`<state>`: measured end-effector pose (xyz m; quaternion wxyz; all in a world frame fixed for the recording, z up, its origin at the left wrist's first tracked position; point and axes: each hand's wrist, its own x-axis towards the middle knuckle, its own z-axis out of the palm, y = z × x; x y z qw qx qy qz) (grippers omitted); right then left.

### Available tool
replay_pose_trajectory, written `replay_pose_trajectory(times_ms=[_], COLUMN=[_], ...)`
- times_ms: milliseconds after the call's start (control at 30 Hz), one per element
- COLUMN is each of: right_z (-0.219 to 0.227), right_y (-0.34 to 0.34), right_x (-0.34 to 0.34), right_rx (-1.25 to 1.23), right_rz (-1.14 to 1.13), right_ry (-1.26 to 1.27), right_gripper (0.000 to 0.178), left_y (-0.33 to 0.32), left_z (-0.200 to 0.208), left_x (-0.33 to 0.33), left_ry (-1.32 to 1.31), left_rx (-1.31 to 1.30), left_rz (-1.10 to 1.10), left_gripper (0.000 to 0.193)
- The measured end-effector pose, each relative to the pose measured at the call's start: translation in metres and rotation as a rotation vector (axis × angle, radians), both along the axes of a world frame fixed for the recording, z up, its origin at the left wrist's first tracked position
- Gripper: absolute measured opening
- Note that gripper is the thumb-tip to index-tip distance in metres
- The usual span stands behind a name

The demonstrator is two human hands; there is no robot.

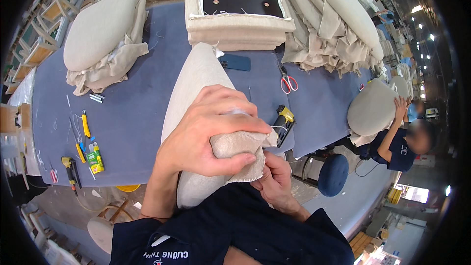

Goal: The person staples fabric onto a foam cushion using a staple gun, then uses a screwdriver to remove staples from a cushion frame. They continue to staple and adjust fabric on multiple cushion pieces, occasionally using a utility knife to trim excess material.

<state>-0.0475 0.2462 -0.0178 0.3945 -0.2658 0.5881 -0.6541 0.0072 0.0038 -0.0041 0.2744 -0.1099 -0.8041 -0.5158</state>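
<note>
A beige fabric-covered cushion (189,81) stands on edge against my body at the table's front edge, with loose cloth at its near end. My left hand (206,125) wraps over its top, fingers and thumb closed around a bunched fold of the fabric (238,145). Lower down on the right, my right hand (278,184) pinches the frayed edge of the same fabric. A black and yellow staple gun (283,121) lies just beyond the right hand. Red-handled scissors (288,84) and a dark blue phone (236,62) rest farther back.
Padded beige cushions are piled at the back left (105,29) and back right (343,10), around stacked seat frames (240,32). Yellow cutters (86,123) and a second staple gun (70,169) lie on the blue-grey table (135,118). A co-worker (400,142) handles a cushion at right, past a blue stool (333,174).
</note>
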Motion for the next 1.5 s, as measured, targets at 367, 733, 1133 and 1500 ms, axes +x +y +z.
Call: replay_pose_trajectory(times_ms=[367, 733, 1133, 1500], right_z=[-0.015, -0.004, -0.004, -0.013], right_y=[-0.017, -0.002, -0.014, -0.055], right_x=[0.017, -0.004, 0.011, -0.082], right_rx=[-0.191, 0.029, -0.050, -0.179], right_rz=[-0.019, 0.070, 0.065, -0.011], right_ry=[-0.147, 0.245, -0.021, 0.336], right_gripper=[0.033, 0.021, 0.024, 0.008], left_y=[-0.008, -0.009, -0.011, -0.065], left_z=[0.002, 0.004, 0.004, -0.002], left_x=[0.005, 0.005, 0.009, 0.090], left_ry=[0.014, 0.009, 0.013, 0.169], left_rx=[-0.029, -0.032, 0.047, 0.701], left_rz=[0.003, -0.034, -0.025, 0.062], left_gripper=[0.050, 0.052, 0.043, 0.062])
